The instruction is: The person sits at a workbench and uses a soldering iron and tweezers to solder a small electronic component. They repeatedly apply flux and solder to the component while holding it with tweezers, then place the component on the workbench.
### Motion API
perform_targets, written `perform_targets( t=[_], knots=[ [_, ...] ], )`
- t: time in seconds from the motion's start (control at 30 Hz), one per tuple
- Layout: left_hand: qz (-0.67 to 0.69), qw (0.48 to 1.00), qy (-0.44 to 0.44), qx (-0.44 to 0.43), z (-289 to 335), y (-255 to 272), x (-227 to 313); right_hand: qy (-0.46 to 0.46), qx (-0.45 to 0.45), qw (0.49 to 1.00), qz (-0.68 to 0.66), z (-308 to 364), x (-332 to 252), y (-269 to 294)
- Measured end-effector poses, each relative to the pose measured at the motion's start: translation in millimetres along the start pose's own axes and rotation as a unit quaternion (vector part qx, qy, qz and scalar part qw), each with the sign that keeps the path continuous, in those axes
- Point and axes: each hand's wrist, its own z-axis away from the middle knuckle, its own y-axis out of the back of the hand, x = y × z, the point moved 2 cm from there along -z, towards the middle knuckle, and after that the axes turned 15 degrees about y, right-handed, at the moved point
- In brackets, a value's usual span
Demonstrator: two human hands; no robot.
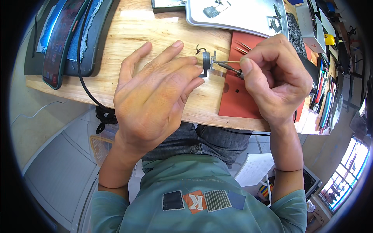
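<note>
My left hand [155, 91] pinches a small dark ring-shaped part [206, 64] between thumb and fingertips, just above the table. Short metal prongs stick out from its right side, and a black wire [199, 49] curls off its top. From the right, my right hand [274, 75] is closed on a slim tool [229, 66] with a tapered metal tip and dark shaft, resembling a soldering iron. Its tip meets the prongs. Beside it runs a thin copper-coloured rod [233, 61] to my right thumb and forefinger. The palm hides the tool's rear.
A reddish-brown mat [237, 105] lies under my right hand, with tweezers [241, 47] on it. Behind stands a white tray [237, 24] with small dark parts. A phone [62, 46] and black cable [80, 72] are at left. Pens and hand tools [324, 93] crowd the right edge.
</note>
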Motion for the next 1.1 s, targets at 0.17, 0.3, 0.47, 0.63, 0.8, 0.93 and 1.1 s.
perform_targets(
  t=[0.17, 0.3, 0.47, 0.63, 0.8, 0.93, 1.1],
  knots=[
    [0.001, 1.000, -0.002, 0.001, 0.1, 0.1, -0.2, -0.008, 0.003, 1.000, -0.004, 0.7, 0.6, -0.4],
    [0.003, 1.000, -0.004, 0.001, -0.2, 0.2, -0.3, -0.011, 0.003, 1.000, -0.007, 0.6, 1.1, 0.5],
    [0.002, 1.000, -0.002, 0.000, -0.3, 0.0, -0.1, -0.002, 0.003, 1.000, -0.010, 1.4, 2.6, 1.5],
    [-0.002, 1.000, -0.002, 0.000, -0.7, 0.5, 0.4, -0.001, 0.004, 1.000, -0.018, 0.7, 2.3, 0.9],
    [0.004, 1.000, 0.001, 0.006, -0.7, -0.3, 0.6, -0.008, 0.011, 1.000, -0.016, 1.0, 1.5, -1.0],
    [0.001, 1.000, 0.003, 0.003, -0.3, 0.0, 0.8, -0.002, 0.009, 1.000, -0.013, 0.7, 1.3, -1.2],
    [0.000, 1.000, -0.001, 0.001, -0.6, 0.3, 0.3, -0.004, 0.003, 1.000, -0.010, 0.4, 0.8, -0.2]
  ],
)
